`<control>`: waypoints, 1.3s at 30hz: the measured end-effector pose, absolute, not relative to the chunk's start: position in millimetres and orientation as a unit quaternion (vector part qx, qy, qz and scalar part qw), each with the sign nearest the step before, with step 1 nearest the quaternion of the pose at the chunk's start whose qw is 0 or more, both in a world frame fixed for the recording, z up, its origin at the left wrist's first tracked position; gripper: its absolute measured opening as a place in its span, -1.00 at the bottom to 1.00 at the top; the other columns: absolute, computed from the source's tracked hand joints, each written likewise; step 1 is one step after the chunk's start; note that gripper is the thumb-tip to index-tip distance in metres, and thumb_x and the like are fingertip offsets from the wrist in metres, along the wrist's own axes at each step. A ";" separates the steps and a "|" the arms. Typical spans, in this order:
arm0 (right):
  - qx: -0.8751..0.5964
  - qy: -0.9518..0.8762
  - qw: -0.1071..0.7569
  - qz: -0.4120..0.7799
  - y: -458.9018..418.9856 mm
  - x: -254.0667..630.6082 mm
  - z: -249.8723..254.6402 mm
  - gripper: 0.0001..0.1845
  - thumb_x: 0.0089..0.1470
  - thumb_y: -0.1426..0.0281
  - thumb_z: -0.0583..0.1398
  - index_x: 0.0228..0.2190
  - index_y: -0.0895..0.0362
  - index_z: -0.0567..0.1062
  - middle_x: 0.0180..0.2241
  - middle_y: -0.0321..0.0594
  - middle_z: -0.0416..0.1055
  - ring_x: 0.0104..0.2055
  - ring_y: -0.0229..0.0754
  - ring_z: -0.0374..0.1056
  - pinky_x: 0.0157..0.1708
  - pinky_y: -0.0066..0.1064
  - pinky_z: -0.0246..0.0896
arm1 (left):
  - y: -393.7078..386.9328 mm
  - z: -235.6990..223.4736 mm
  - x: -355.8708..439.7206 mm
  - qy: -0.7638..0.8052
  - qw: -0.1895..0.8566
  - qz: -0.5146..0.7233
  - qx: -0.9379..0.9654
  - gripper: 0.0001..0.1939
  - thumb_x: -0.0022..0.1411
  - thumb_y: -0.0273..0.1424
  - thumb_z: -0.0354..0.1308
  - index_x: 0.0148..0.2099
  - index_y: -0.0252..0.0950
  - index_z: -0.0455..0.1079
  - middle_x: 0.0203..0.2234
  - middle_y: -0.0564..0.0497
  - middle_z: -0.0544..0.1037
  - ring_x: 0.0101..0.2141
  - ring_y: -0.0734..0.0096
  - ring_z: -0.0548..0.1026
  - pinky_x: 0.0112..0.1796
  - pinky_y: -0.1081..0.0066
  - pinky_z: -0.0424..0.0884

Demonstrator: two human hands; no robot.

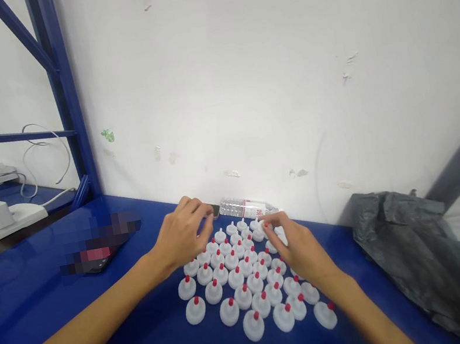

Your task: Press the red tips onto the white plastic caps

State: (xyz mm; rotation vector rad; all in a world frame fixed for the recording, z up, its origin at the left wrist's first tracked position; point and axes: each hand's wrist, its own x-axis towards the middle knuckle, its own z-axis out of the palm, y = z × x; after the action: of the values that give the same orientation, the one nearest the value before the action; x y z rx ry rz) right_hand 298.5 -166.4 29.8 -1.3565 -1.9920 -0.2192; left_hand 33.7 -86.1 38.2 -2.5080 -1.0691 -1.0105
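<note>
Many round white nozzle lids (243, 297) stand on the blue table, most with a small red tip cap on the spout. At the back of the group, several lids (220, 235) show bare white spouts. My right hand (299, 246) is closed in a pinch on a small red tip cap (266, 225), right beside a white lid (258, 232) in the back row. My left hand (184, 230) hovers over the left back of the group, its fingers curled with thumb and forefinger close together. Whatever it holds, if anything, is hidden.
A clear plastic bottle (247, 207) lies along the wall, with a dark object (216, 210) at its left end. A phone (99, 263), partly blurred, lies to the left. A black plastic bag (407, 241) is at the right. A power strip (20, 218) stands beyond the blue frame (69, 93).
</note>
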 end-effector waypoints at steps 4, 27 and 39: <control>-0.447 -0.819 0.300 -0.199 -173.1 274.1 31.3 -0.79 0.30 0.35 0.14 -0.04 0.09 0.40 -0.20 -0.15 0.58 -0.16 -0.06 0.54 -0.14 -0.23 0.48 | -104.2 35.3 44.1 -0.205 0.148 -0.380 -0.890 -0.86 0.40 -0.37 0.06 -0.12 -0.30 0.41 -0.30 -0.07 0.51 -0.22 0.19 0.38 -0.28 0.26 0.38; -0.426 -0.809 0.325 -0.243 -179.5 252.8 33.7 -0.59 0.31 0.32 0.15 0.17 0.02 0.36 -0.37 -0.30 0.60 -0.33 -0.15 0.51 -0.06 -0.16 0.37 | -110.5 24.2 57.9 -0.184 0.063 -0.366 -0.910 -0.70 0.46 -0.46 -0.14 -0.39 -0.24 0.21 -0.52 0.02 0.38 -0.45 0.32 0.27 -0.48 0.27 0.07; -0.480 -0.770 0.296 -0.297 -187.9 234.4 46.1 -0.61 0.36 0.32 0.07 0.17 -0.11 0.36 0.00 -0.31 0.62 -0.23 -0.14 0.57 0.01 -0.06 0.23 | -103.7 22.8 64.7 -0.224 -0.171 -0.458 -0.843 -0.57 0.50 -0.29 -0.20 -0.49 -0.22 0.01 -0.60 0.11 0.21 -0.53 0.41 0.18 -0.41 0.27 0.10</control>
State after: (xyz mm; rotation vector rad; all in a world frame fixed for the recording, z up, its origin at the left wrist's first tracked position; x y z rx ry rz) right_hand 234.4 -187.9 46.1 -1.2771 -2.0490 -0.7892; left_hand 64.7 -103.7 22.8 -2.9823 -0.7930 -1.6218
